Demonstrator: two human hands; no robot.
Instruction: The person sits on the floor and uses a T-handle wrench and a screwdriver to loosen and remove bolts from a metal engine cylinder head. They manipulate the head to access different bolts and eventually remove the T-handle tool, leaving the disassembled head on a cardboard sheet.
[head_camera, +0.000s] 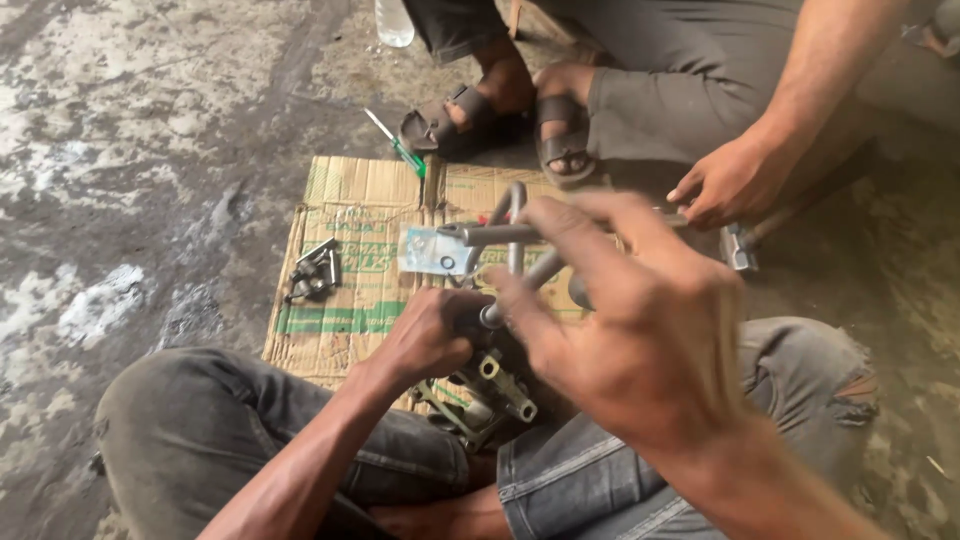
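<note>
In the lower middle of the frame the person's left hand wraps around a metal engine part that rests between the crossed legs, its fingers curled tight on the upper end to steady it. The right hand, large and close to the camera at centre right, grips a four-way cross wrench; the fingers are closed around one arm of the tool, with the index finger stretched along it. The lower socket end of the wrench meets the top of the part just beside the left hand, so the step in hand looks like turning a bolt or nut there, though the exact fastener is hidden behind the fingers.

The next move calls for keeping the wrench square on the fastener while the left hand holds the part from twisting.

Behind, a flattened cardboard sheet lies on the concrete floor, carrying a small pile of bolts at its left and a clear plastic packet. A green-handled screwdriver lies at its upper edge. Another person's hand hangs at the upper right, near sandalled feet.
</note>
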